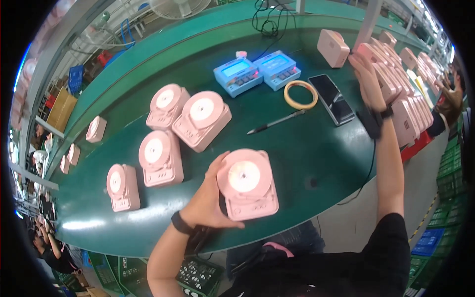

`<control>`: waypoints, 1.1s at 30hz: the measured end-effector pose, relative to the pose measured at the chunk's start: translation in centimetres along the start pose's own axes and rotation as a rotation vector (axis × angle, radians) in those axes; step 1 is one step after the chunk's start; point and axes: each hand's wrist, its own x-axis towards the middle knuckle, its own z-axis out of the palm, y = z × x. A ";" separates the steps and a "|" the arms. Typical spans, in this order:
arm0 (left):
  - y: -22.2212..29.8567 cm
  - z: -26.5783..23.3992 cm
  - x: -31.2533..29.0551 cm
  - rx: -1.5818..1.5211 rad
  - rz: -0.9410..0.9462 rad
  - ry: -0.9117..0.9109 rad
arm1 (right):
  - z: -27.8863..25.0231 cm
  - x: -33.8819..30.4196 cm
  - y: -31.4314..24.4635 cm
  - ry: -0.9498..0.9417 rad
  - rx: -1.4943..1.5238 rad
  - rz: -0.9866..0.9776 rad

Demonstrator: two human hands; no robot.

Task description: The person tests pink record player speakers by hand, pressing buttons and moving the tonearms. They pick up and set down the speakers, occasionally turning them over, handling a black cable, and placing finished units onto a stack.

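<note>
My left hand [208, 200] is wrapped around the left side of a pink record-player-shaped device [250, 203] with a pale, bright disc on top, near the front of the green table. My right hand [367, 79] reaches to the far right with fingers stretched out. It lies against the near end of a row of pink devices [385, 79] standing on edge; whether it grips one is hard to see. Left of my left hand sit several more such devices, among them a front one [161, 158], a larger-looking one [203, 119] and a smaller-looking one [122, 187].
Two blue boxes with lit screens [238, 75] stand at the back. Nearer lie a yellow tape roll [300, 95], a pen [276, 122] and a black phone [331, 99]. A single pink device [333, 48] stands by the metal post [367, 24]. Dark cable hangs over the right edge.
</note>
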 end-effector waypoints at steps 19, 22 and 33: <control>0.6 1.6 -2.2 0.166 0.049 0.180 | 13.0 -29.3 -7.0 -0.598 0.421 0.303; 0.7 1.4 -2.2 0.171 0.043 0.179 | 13.3 -29.8 -6.9 -0.568 0.373 0.267; 0.7 1.4 -2.2 0.151 0.051 0.175 | 14.1 -30.5 -7.3 -0.473 0.261 0.177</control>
